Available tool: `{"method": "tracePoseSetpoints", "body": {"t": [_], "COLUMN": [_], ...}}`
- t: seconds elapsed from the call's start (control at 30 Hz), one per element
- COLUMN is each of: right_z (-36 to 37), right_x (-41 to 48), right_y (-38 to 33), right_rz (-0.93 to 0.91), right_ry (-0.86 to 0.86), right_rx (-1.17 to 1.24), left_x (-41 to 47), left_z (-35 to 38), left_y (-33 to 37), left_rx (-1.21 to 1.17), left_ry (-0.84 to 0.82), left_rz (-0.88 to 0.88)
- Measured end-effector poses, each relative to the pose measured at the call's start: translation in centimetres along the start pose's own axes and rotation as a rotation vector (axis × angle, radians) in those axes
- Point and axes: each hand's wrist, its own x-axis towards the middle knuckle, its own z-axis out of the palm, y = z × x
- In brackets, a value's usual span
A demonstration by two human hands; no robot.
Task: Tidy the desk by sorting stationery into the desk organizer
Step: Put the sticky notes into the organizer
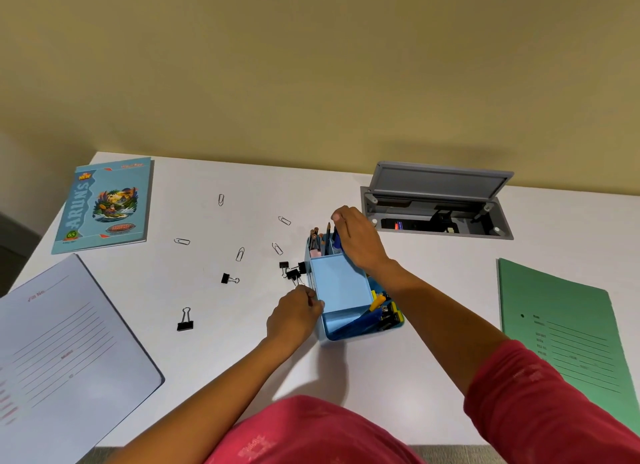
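A light blue desk organizer stands at the desk's middle. Pencils fill its rear compartment, and yellow and blue items lie in its right side. My right hand curls over the rear compartment, fingers closed on a blue pen standing there. My left hand is at the organizer's left wall and pinches the wire handles of a black binder clip. Two more binder clips lie touching it. Loose binder clips and several paper clips are scattered to the left.
A teal notebook lies at the far left, and a pale file folder at the near left. A green file folder lies on the right. An open grey cable box is set into the desk behind the organizer.
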Motion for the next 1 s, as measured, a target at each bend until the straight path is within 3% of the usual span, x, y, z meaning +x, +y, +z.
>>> {"method": "tracePoseSetpoints", "body": {"t": [0.13, 0.53, 0.73, 0.9, 1.0], "right_z": [-0.1, 0.8, -0.5, -2.2, -1.7], "right_x": [-0.8, -0.6, -1.1, -5.0, -8.6], "right_y": [0.5, 0.5, 0.4, -2.6, -4.7], "right_rz": [-0.2, -0.226, -0.15, 0.005, -0.001], "right_ry": [0.021, 0.202, 0.021, 0.297, 0.34], "right_rx": [-0.12, -0.386, -0.299, -0.119, -0.009], "left_x": [0.1, 0.0, 0.1, 0.2, 0.4], "left_z": [-0.1, -0.2, -0.4, -0.4, -0.4], "left_y": [0.0, -0.1, -0.3, -0.7, -1.2], "left_rx": [-0.005, -0.031, -0.057, -0.178, -0.257], "left_ry": [-0.011, -0.046, -0.07, -0.084, -0.086], "left_rz": [-0.01, -0.033, -0.037, -0.044, -0.052]}}
